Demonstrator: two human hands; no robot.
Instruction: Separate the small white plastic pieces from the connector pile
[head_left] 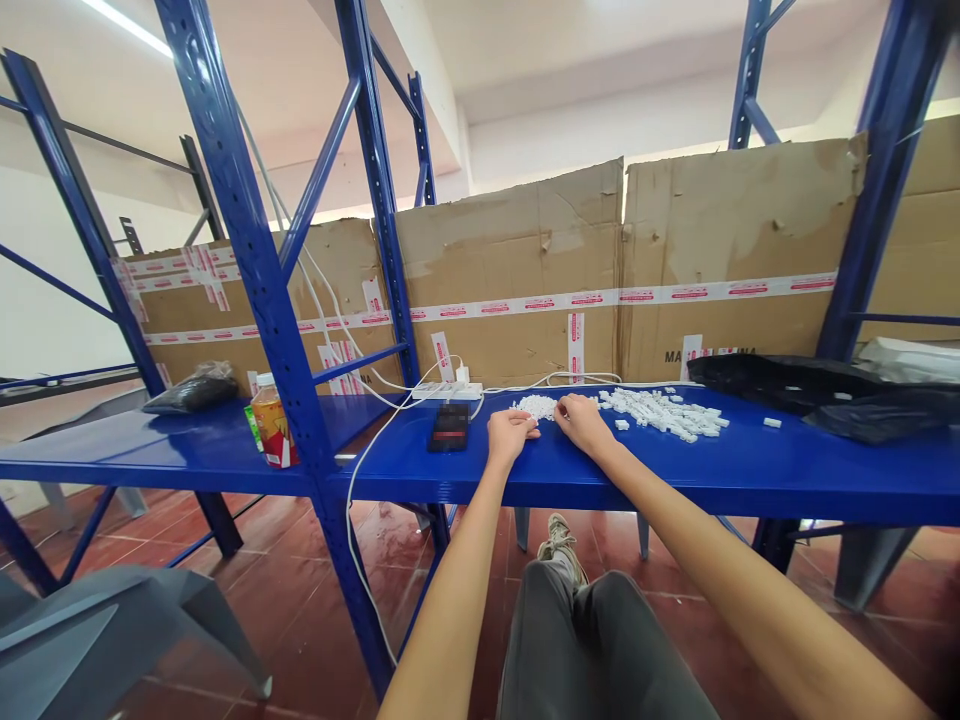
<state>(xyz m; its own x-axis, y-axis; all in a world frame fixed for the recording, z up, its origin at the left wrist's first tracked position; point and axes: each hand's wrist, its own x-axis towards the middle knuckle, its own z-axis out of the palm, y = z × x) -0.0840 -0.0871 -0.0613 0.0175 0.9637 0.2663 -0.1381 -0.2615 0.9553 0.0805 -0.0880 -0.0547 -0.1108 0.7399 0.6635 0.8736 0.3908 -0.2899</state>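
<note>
My left hand (511,434) rests at the front of the blue shelf top, fingers pinched together. What they hold, if anything, is too small to make out. Just to its right, my right hand (582,422) has its fingers bent and closed, their tips largely hidden. Between and behind the hands lies a small heap of tiny white pieces (537,405). Beyond my right hand spreads a larger pile of white plastic blocks (664,412), with one loose white block (622,425) near my right wrist.
A dark phone (448,428) lies left of my hands, before a white power strip (448,391) with cables. A black plastic bag (780,382) lies at right. Blue uprights (247,240) and cardboard panels (517,250) frame the shelf. A bottle (271,420) stands farther left.
</note>
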